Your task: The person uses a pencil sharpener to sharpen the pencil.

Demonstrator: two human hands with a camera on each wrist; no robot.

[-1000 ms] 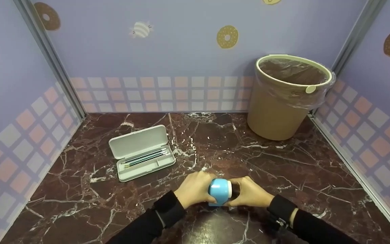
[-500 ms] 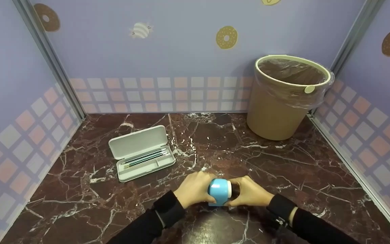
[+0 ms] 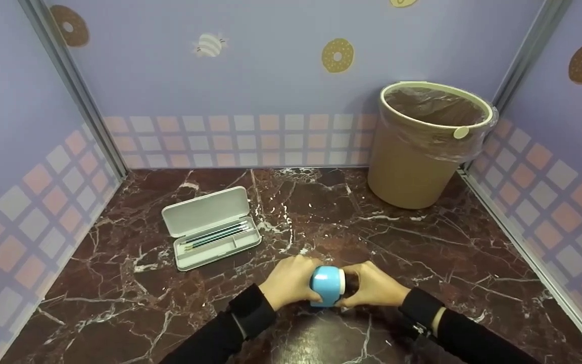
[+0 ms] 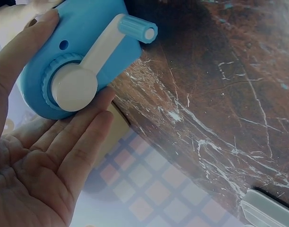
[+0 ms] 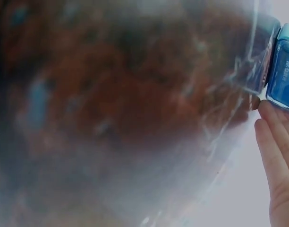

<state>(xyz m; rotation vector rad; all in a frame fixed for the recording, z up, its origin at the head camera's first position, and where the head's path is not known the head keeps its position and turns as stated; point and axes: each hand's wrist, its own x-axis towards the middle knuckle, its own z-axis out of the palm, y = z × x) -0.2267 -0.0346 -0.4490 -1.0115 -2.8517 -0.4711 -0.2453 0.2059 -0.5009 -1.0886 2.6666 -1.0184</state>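
A blue pencil sharpener (image 3: 327, 286) stands on the marble-patterned table near the front middle, held between both hands. My left hand (image 3: 291, 282) grips its left side, thumb nearer me and fingers on the far side. In the left wrist view a white crank (image 4: 74, 87) with a blue knob juts from the body, with fingers lying beside its hub. My right hand (image 3: 373, 286) holds the opposite side by a white collar, thumb and fingers spread round it. A translucent blue drawer (image 5: 282, 75) shows in the right wrist view beside the fingertips.
An opened pale pencil case (image 3: 206, 212) with several dark pencils (image 3: 217, 235) lies to the left. At the back right stands a tan trash bin (image 3: 412, 167) lined with a clear bag. Patterned walls (image 3: 271, 65) enclose the table on three sides.
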